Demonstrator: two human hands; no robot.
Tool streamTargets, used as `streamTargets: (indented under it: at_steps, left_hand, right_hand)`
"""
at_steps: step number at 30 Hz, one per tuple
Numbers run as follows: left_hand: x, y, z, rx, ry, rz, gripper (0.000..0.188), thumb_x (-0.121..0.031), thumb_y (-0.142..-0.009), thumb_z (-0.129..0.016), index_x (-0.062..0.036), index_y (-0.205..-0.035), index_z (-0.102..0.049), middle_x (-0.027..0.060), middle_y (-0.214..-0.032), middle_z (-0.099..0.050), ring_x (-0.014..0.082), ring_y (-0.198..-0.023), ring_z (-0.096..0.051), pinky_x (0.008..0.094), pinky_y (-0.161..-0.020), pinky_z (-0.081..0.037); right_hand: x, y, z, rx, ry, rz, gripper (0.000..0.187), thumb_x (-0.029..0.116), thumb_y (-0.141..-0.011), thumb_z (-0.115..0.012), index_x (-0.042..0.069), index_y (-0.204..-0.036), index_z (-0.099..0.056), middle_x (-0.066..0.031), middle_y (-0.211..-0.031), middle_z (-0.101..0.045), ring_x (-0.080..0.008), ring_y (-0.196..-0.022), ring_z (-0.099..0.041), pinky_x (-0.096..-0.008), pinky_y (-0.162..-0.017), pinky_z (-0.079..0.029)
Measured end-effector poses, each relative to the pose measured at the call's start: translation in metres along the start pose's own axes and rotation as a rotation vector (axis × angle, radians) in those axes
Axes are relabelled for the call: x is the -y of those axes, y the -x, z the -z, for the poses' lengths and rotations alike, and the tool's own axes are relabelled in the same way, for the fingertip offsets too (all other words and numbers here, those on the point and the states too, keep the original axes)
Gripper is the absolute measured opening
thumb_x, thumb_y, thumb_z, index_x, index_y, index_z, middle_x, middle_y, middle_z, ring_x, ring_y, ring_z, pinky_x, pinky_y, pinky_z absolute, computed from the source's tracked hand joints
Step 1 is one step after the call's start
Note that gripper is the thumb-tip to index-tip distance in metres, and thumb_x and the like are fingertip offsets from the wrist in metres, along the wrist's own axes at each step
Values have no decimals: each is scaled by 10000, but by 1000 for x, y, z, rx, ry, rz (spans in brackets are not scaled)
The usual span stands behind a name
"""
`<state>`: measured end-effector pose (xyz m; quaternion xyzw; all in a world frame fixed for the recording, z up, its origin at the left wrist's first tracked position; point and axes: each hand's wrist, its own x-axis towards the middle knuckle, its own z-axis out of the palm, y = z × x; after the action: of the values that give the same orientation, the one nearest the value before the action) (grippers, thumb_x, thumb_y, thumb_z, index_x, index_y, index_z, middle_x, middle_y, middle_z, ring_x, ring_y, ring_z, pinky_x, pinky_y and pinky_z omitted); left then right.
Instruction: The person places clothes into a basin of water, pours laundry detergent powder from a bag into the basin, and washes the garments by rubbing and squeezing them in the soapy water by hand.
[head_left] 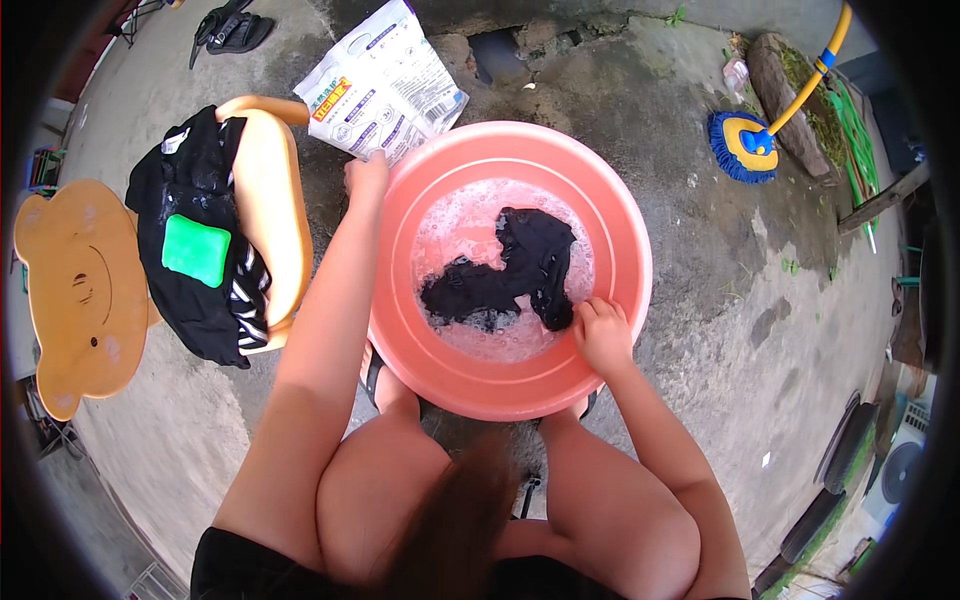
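the pink basin (612, 240) stands on the concrete floor (720, 400) between the person's feet, and sudsy water (465, 222) covers its bottom. inside the basin, a black cloth (548, 255) lies bunched and wet, partly out of the water, its near right end close to the basin's wall. the two hands are well apart. the right hand (602, 335) is over the basin's near right wall, with its fingertips at that end of the cloth; whether they pinch it, i cannot tell. the left hand (367, 180), just outside the basin's far left rim, is clamped on the lower edge of a white printed bag (395, 75), which tilts beyond the same rim. left of the basin is a small yellow chair (275, 190) with an animal-face back (88, 290); dark clothes (190, 320) are heaped on its seat, and a green block (196, 250) rests on them. beyond the basin, far to its right, is a brush (743, 147) with blue bristles and a yellow handle; far to its left lie black sandals (240, 33).
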<state>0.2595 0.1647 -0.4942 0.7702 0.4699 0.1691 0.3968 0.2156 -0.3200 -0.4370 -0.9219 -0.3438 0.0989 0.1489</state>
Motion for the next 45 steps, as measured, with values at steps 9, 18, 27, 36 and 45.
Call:
streamTargets:
  at_steps: [9, 18, 27, 36, 45]
  left_hand:
    - [-28, -14, -17, -131, 687, 123, 759, -17, -849, -646, 64, -1469, -216, 226, -1390, -459, 266, -1108, -602, 341, -894, -508]
    - [-89, 35, -19, -66, 498, -129, 196, -120, -878, -669, 52, -972, -675, 85, -922, -693, 123, -769, -623, 280, -713, -483]
    - [-256, 117, 34, 29, 498, -617, 220, -200, -885, -687, 19, -892, -674, -17, -642, -573, 50, -541, -454, 225, -519, -374]
    - [-306, 211, 46, 828, 1153, -198, 194, -155, -954, -591, 0, -1070, -582, -42, -744, -505, 7, -563, -350, 182, -485, -302]
    - [-257, 236, 24, 1119, 1213, 280, 276, -141, -982, -554, 15, -1207, -522, 4, -933, -561, 10, -615, -376, 163, -492, -309]
  right_hand:
    - [-7, 8, 5, 34, -1, -33, 184, 135, -781, -625, 84, -956, -644, -86, -924, -626, -260, -939, -618, -403, -910, -429]
    - [-8, 8, 8, 48, -2, -53, 178, 150, -784, -624, 86, -947, -651, -89, -916, -629, -264, -915, -626, -397, -888, -436]
    - [-3, 3, 18, 41, -232, -117, 216, 145, -823, -623, 76, -1025, -656, -110, -944, -651, -263, -933, -645, -379, -908, -445]
    - [-13, -29, 70, -43, -2054, -191, 892, 465, -859, -660, 166, -1533, -159, -134, -1535, -302, -289, -1385, -346, -430, -1120, -289]
    - [-9, -20, 105, -191, -2125, -299, 737, 245, -916, -612, 114, -1508, -194, -122, -1486, -383, -281, -1345, -405, -458, -1118, -299]
